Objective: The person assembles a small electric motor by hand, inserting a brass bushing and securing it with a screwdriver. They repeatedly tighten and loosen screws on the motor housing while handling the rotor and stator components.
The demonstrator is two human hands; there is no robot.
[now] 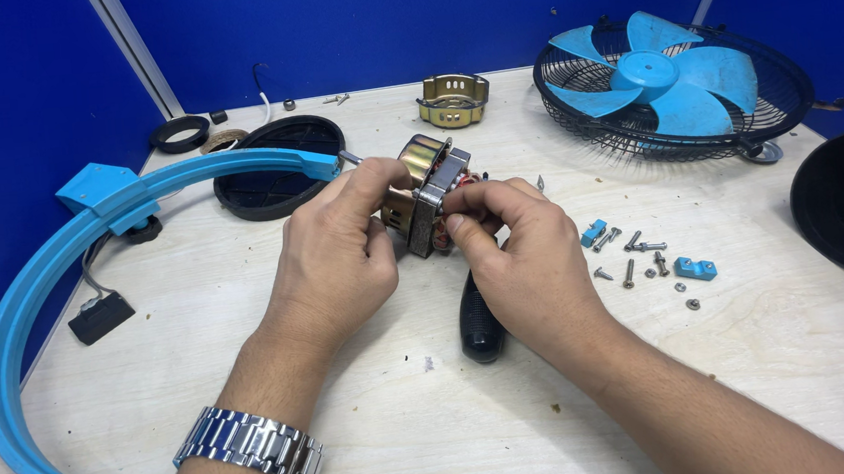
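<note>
While both hands grip it, left hand (pixel 335 256) and right hand (pixel 519 251) fingers closed on brass-and-steel fan motor (pixel 429 201), pale wooden table (pixel 436 416), blue partition walls (pixel 375 20), blue-bladed fan in black wire grille (pixel 670 77) far right.

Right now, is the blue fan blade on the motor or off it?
Off: the blue fan blade lies in the grille, apart from the motor both hands grip.

Both forearms bare, no sleeves. Left wrist: silver metal link watch band (pixel 248 447). Hands bare, no gloves or rings seen.
</note>
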